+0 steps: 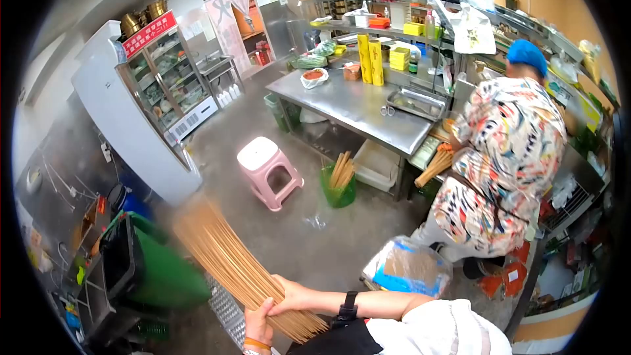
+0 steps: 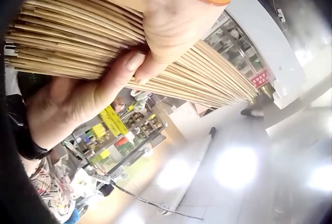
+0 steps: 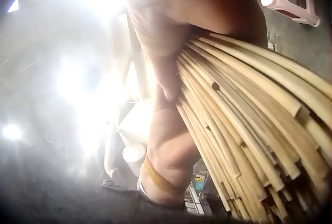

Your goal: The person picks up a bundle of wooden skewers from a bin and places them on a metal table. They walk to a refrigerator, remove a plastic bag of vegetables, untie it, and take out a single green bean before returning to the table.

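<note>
A thick bundle of long wooden sticks [image 1: 227, 253] is held in both hands in front of the body, its far end fanned out and blurred. The left hand [image 1: 259, 323], with an orange band at the wrist, grips the bundle near its lower end. Close beside it the right hand [image 1: 289, 294], with a black wrist strap, grips the same sticks from the other side. In the left wrist view both thumbs lie over the sticks [image 2: 67, 32], the left hand [image 2: 166, 22] above and the right hand [image 2: 78, 99] below. Cut stick ends [image 3: 259, 146] fan out beside the right hand [image 3: 207, 11].
A pink stool [image 1: 269, 171] and a green basket of sticks [image 1: 338, 187] stand on the floor. At left is a green bin [image 1: 161, 263]. A steel table [image 1: 328, 97] lies beyond. A person in a blue cap [image 1: 506, 158] stands at right, near a plastic-wrapped package [image 1: 407, 266].
</note>
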Demonstrator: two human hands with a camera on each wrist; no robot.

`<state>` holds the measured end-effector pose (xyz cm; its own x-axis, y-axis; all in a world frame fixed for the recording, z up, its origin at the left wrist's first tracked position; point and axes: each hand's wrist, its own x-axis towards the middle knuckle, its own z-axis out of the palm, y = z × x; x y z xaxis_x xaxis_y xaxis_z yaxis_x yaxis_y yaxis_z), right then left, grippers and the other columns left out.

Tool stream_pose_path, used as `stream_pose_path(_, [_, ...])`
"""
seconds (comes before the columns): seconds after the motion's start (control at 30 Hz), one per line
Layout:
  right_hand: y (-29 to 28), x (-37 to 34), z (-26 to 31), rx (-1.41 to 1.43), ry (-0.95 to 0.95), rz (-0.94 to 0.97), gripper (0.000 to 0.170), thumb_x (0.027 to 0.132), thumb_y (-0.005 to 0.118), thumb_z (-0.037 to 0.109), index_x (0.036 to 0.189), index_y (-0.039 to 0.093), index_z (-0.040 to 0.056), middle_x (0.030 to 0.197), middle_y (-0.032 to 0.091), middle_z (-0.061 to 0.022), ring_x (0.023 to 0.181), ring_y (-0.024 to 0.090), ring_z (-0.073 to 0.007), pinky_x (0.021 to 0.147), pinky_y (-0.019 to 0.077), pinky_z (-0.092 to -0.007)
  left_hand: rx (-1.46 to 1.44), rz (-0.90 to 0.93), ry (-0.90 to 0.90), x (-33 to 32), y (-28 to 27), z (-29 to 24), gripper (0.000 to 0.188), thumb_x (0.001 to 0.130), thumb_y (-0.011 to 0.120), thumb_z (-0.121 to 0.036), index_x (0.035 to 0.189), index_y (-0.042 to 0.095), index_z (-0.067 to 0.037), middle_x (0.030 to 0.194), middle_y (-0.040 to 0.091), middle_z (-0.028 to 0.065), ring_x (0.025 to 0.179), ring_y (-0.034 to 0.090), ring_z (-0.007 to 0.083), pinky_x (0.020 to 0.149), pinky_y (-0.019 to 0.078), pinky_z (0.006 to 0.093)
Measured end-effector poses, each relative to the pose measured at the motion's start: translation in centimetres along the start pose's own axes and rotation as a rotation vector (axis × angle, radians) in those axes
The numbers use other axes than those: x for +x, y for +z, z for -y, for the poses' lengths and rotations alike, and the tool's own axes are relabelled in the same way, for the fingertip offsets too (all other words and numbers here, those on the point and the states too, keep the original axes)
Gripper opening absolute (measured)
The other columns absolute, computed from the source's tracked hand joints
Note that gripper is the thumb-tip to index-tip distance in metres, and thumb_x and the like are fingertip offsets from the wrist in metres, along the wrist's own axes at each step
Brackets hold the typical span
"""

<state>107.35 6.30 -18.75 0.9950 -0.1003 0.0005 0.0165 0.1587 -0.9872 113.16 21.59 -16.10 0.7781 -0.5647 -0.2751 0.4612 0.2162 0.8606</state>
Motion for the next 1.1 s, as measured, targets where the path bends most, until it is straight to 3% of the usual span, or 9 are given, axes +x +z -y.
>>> stream_pose_path(0.23, [-10.9,15.9,-0.1,-0.054,-0.059,-0.108,0.098,0.065,0.088,0.027,0.141,0.032,0.0016,0.13,0.052,-0.0131,0.121,0.049,-0.0216,0.102,0.04,-0.0343,0.004,0.151,-0.109,20.6,1.3,-3.0,0.053,0.081,0.072,-0.004,0.128,0.049,0.0,0.118,0.06,0.0099,0.109,0.059,0.0224,0.095,0.049,0.0339])
stream_pose_path(0.3, [-14.4,21.2,0.9,-0.031,0.001,-0.08,0.098,0.065,0.088,0.027,0.141,0.031,0.0017,0.129,0.052,-0.0135,0.121,0.049,-0.0213,0.101,0.0401,-0.0342,-0.012,0.179,-0.096,27.5,1.8,-4.6,0.055,0.08,0.073,-0.005,0.129,0.049,0.0,0.118,0.061,0.0097,0.109,0.059,0.0225,0.095,0.0488,0.0334])
stream_pose_path(0.4, [-19.2,28.9,2.3,-0.055,-0.111,-0.147,0.097,0.065,0.089,0.027,0.14,0.032,0.0019,0.129,0.052,-0.0135,0.121,0.049,-0.0205,0.101,0.0404,-0.0339,-0.014,0.294,-0.133,37.2,4.0,-7.7,0.056,0.079,0.073,-0.003,0.129,0.049,0.001,0.119,0.06,0.01,0.11,0.059,0.0231,0.096,0.0488,0.0335])
stream_pose_path(0.5, [-24.7,33.7,3.1,-0.144,-0.073,-0.29,0.096,0.064,0.089,0.027,0.139,0.033,0.0019,0.127,0.053,-0.0133,0.12,0.05,-0.0198,0.1,0.0409,-0.0335,0.117,0.4,-0.188,46.5,6.7,-8.6,0.053,0.08,0.072,-0.003,0.129,0.05,0.001,0.12,0.06,0.0124,0.109,0.06,0.0245,0.095,0.0508,0.0365])
stream_pose_path(0.63, [-32.5,38.6,5.3,-0.084,-0.152,-0.511,0.096,0.065,0.089,0.029,0.138,0.034,0.0023,0.125,0.055,-0.0134,0.119,0.052,-0.0208,0.1,0.0412,-0.0336,0.157,0.541,-0.294,58.1,13.9,-9.8,0.056,0.076,0.073,0.003,0.127,0.051,0.001,0.118,0.061,0.0112,0.105,0.062,0.0226,0.091,0.052,0.0338])
stream_pose_path(0.67, [-35.0,40.0,5.6,-0.07,-0.156,-0.556,0.101,0.061,0.09,0.028,0.14,0.031,0.0037,0.126,0.054,-0.0148,0.121,0.051,-0.0226,0.102,0.0409,-0.0359,0.179,0.565,-0.298,60.6,16.4,-10.3,0.053,0.076,0.073,0.004,0.125,0.052,0.003,0.116,0.062,0.0114,0.103,0.063,0.0226,0.09,0.0531,0.0331])
stream_pose_path(0.9, [-52.0,47.3,8.5,-0.213,-0.28,-0.848,0.1,0.065,0.089,0.031,0.141,0.031,0.0023,0.132,0.05,-0.014,0.125,0.047,-0.0226,0.105,0.0387,-0.0355,0.353,0.841,-0.273,77.7,31.3,-10.4,0.052,0.075,0.075,0.003,0.122,0.055,0.003,0.117,0.063,0.0124,0.104,0.063,0.0224,0.09,0.0534,0.0329])
stream_pose_path(0.93, [-54.4,47.9,8.7,-0.31,-0.283,-0.9,0.1,0.064,0.088,0.033,0.143,0.03,0.0091,0.127,0.057,-0.0175,0.119,0.056,-0.0308,0.099,0.0442,-0.0389,0.374,0.872,-0.288,79.8,33.1,-10.1,0.056,0.072,0.08,0.0,0.123,0.055,0.002,0.117,0.063,0.0113,0.105,0.062,0.0216,0.09,0.0528,0.0328])
stream_pose_path(1.1, [-65.7,49.9,10.4,-0.389,-0.173,-1.011,0.093,0.065,0.086,0.032,0.139,0.034,0.0114,0.117,0.063,-0.0183,0.11,0.062,-0.0328,0.091,0.049,-0.0397,0.508,1.1,-0.154,90.2,42.3,-6.6,0.062,0.069,0.085,-0.005,0.124,0.056,-0.001,0.118,0.062,0.0085,0.108,0.06,0.0196,0.092,0.0514,0.0331])
